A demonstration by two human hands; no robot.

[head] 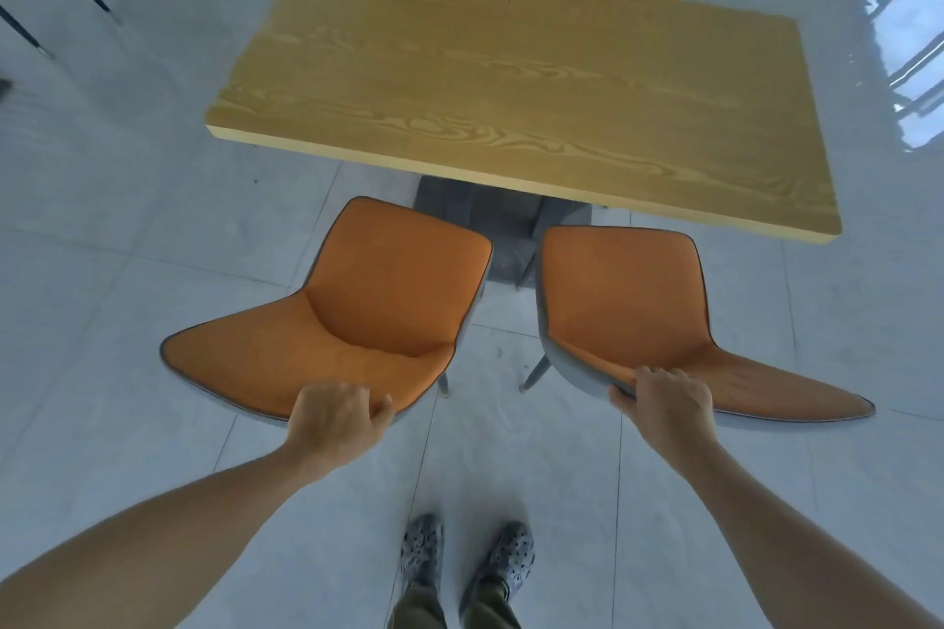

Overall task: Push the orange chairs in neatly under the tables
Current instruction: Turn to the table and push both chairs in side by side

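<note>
Gripping chairs, hands atop backrests.

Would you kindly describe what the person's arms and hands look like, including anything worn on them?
Both arms are bare as far up as the view shows, with no sleeve in sight. The left hand and right hand wear no gloves, and no rings, watch or wristband are visible. There are no markings or cables on either.

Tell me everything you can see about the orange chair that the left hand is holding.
The left chair has an orange fabric-like seat and backrest in one curved shell, with dark piping along the edge and a grey back. One thin leg shows below it. It stands on the pale tiled floor, facing the wooden table, its seat not yet under the top. The left hand grips the backrest's top edge.
</note>
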